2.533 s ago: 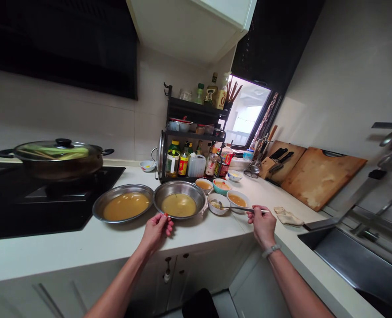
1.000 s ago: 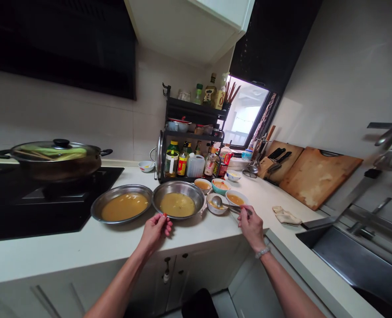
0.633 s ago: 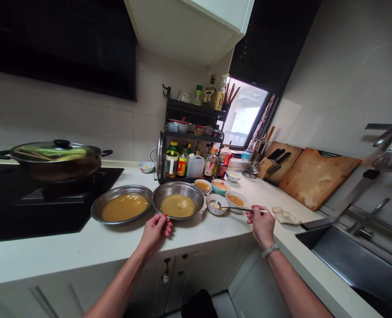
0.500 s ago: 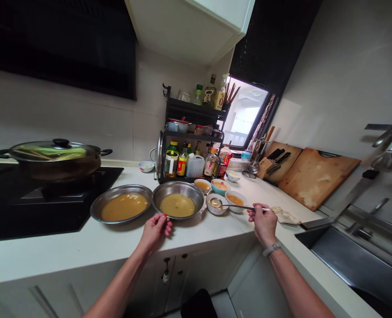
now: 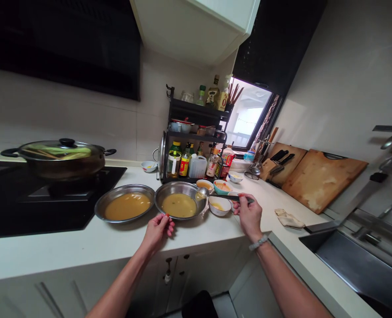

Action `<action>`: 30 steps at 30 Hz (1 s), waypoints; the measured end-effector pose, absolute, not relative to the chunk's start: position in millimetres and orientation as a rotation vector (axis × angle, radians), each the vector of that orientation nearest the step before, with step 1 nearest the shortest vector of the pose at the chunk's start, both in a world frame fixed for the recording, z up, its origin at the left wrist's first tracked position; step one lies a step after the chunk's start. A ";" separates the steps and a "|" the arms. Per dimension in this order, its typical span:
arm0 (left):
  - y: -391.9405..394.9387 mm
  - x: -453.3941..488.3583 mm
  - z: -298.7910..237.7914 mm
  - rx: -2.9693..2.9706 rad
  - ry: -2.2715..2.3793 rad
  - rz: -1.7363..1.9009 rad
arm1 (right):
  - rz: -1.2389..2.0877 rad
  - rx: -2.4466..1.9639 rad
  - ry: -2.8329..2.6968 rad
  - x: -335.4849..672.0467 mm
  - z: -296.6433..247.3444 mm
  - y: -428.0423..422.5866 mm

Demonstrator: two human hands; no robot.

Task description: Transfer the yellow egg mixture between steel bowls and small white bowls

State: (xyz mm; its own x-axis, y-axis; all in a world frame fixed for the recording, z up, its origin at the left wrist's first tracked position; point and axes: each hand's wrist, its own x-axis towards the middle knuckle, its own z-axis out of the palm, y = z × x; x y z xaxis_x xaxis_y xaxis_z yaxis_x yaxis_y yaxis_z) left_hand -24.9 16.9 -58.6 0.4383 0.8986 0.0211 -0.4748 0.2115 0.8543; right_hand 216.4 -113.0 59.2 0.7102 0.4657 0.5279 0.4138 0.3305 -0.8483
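My right hand [image 5: 249, 214] is closed around the handle of a metal ladle [image 5: 227, 198]. The ladle's bowl is over the right edge of a round metal dish [image 5: 192, 187] of yellowish liquid. At this dish's near rim, the thumb and fingers of my left hand [image 5: 159, 229] are pinched together on the edge. A second metal dish [image 5: 114, 192] with browner liquid stands to its left. Just below the ladle handle sits a small white bowl [image 5: 219, 212] with a little yellow liquid in it. Another bowl is mostly hidden behind my right hand.
Behind the dishes are an orange-filled bowl [image 5: 204, 184], a turquoise bowl [image 5: 222, 187] and a black rack [image 5: 196, 135] of bottles. A lidded pot [image 5: 63, 165] stands on the stove at left. At right are a cloth [image 5: 288, 219], cutting boards [image 5: 325, 180] and the sink [image 5: 358, 260].
My right hand has moved left, carrying the ladle from the small white bowl to the edge of the right metal dish. My left hand stays at that dish's rim.
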 end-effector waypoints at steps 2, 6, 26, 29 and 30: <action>16.5 -25.0 -57.9 0.929 0.557 1.026 | 0.002 -1.274 -1.005 204.6 55.0 -112.2; 15.9 -24.7 -56.9 0.917 0.565 1.024 | -0.157 -1.222 -1.324 195.3 47.6 -119.2; 16.1 -25.5 -58.6 0.910 0.549 1.027 | -0.047 -1.473 -0.720 253.1 17.3 -146.3; 16.2 -25.6 -58.2 0.909 0.554 1.020 | 0.007 -1.352 -0.559 262.1 21.9 -141.6; 16.2 -25.7 -58.1 0.910 0.555 1.018 | 0.017 -1.318 -0.529 265.0 23.5 -140.7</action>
State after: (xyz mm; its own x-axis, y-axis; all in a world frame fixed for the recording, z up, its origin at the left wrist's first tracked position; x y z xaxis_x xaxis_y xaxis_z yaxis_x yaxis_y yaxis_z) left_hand -25.7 16.2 -58.1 0.4406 0.8976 0.0103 -0.4778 0.2248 0.8492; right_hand 265.0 -140.7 23.5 0.8821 0.3055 0.3585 0.2815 0.2682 -0.9213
